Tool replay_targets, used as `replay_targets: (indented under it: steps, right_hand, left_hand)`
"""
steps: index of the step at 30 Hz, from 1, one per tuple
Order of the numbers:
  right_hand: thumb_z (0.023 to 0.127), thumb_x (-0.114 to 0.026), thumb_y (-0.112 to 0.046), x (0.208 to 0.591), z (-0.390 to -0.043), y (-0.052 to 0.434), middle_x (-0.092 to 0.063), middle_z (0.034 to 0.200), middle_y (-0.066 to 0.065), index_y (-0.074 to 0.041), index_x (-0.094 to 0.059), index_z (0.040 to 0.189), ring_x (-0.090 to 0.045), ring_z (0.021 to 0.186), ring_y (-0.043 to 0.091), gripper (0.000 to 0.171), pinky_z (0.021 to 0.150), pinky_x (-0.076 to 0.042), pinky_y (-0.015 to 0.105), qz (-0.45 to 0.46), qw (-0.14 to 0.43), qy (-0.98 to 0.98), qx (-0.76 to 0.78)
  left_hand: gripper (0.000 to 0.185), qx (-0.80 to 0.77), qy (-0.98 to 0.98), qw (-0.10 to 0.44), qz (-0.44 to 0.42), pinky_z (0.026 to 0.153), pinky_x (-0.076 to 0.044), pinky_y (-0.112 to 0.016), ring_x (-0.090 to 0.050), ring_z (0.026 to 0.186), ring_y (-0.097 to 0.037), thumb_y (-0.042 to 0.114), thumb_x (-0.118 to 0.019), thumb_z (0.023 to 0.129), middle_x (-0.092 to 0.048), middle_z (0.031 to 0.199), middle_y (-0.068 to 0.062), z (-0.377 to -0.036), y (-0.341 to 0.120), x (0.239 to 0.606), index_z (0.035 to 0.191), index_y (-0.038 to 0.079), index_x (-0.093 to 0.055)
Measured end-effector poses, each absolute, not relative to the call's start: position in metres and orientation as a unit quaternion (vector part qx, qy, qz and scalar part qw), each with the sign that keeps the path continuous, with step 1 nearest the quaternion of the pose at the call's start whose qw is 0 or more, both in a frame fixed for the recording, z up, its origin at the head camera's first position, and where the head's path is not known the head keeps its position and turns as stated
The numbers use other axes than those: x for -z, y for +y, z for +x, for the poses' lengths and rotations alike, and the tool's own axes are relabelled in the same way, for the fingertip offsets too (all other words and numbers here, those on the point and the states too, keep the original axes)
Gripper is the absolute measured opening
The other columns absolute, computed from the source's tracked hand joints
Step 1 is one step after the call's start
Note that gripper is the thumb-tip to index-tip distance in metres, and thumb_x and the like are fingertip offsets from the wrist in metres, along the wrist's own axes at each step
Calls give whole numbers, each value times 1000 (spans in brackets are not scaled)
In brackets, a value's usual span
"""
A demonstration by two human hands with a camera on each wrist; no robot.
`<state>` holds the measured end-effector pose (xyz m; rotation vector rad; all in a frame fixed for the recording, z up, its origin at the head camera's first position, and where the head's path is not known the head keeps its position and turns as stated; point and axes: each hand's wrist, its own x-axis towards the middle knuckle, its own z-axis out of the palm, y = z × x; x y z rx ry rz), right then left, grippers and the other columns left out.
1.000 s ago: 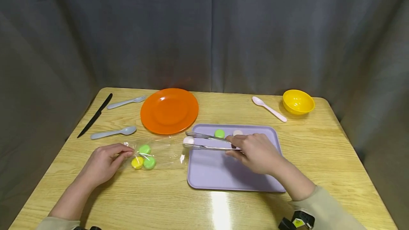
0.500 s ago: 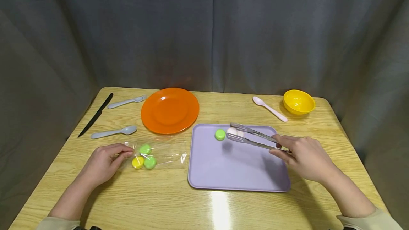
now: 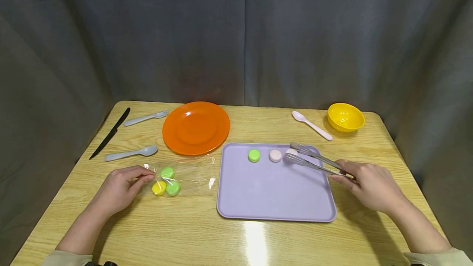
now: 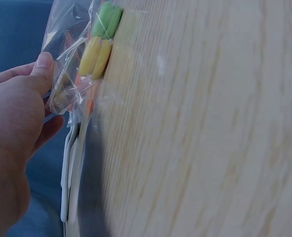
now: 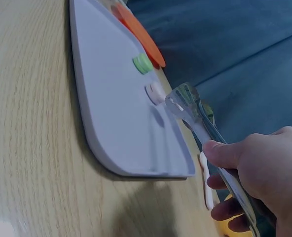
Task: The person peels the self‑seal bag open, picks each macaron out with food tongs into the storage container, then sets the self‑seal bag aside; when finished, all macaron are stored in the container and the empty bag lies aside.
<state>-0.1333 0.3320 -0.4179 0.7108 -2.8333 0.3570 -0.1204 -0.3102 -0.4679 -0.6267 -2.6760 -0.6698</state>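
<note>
My left hand [image 3: 122, 186] pinches the closed end of a clear plastic bag [image 3: 197, 175] on the table's left. Inside the bag lie two green macarons [image 3: 173, 188] and a yellow macaron [image 3: 159, 188]. With my right hand [image 3: 373, 186] I grip metal tongs [image 3: 314, 166], whose tips reach over the back right of the lilac tray [image 3: 273, 200]. A pale pink macaron [image 3: 292, 151] is between the tips; whether it touches the tray I cannot tell. Left of it on the tray sit another pale pink macaron [image 3: 275, 156] and a green macaron [image 3: 254, 155].
An orange plate [image 3: 196, 128] lies behind the bag. At the left are a black knife [image 3: 110, 134], a grey fork [image 3: 145, 118] and a grey spoon [image 3: 131, 153]. A pink spoon [image 3: 312, 126] and a yellow bowl [image 3: 345, 118] stand at the back right.
My right hand has carried the tongs and the pale pink macaron rightward, from beside the bag's mouth to the tray's back right. The left hand and bag have stayed put.
</note>
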Motion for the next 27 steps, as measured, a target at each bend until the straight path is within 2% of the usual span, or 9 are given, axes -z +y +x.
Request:
replay_targets:
  steps: [2,7,12,17,21,27]
  right_hand:
    - [94,-83,-29,421,-135,334,-46,67,-18,-18,-75,109,-43,59,8,20,52,-33,31,236,93,-960,-120]
    - [97,-81,-31,426,-138,339,-52,70,-14,-16,-75,110,-46,62,13,20,52,-34,34,221,65,-966,-121]
    - [99,-78,-34,429,-140,341,-59,77,-11,-11,-76,121,-49,65,14,32,52,-34,34,212,41,-968,-125]
    - [100,-76,-37,428,-140,342,-56,75,-13,-16,-73,114,-48,64,12,26,53,-34,34,206,25,-969,-133]
    - [100,-75,-41,423,-140,340,-57,77,-14,-16,-72,118,-47,64,11,30,54,-35,34,197,12,-970,-142]
    - [99,-77,-42,413,-135,328,-50,70,-15,-21,-71,116,-45,60,8,28,54,-34,32,206,30,-966,-150]
  left_hand:
    - [20,235,-934,156,-219,78,-62,-37,-74,91,-13,3,-85,89,-77,99,11,-120,-311,468,101,18,-81]
    - [20,240,-933,154,-218,80,-59,-26,-73,91,-11,4,-85,89,-76,99,13,-119,-311,467,101,19,-81]
    - [21,246,-933,150,-216,78,-61,-35,-74,91,-13,3,-85,90,-77,100,12,-118,-311,466,102,20,-81]
    - [21,246,-934,147,-215,77,-62,-41,-74,91,-14,4,-84,90,-77,101,10,-118,-311,465,103,20,-81]
    - [20,240,-936,146,-214,77,-62,-42,-74,92,-13,5,-85,90,-77,101,11,-119,-311,465,103,19,-81]
    - [19,238,-934,149,-219,77,-63,-43,-74,92,-13,5,-85,90,-77,100,10,-120,-311,466,102,19,-81]
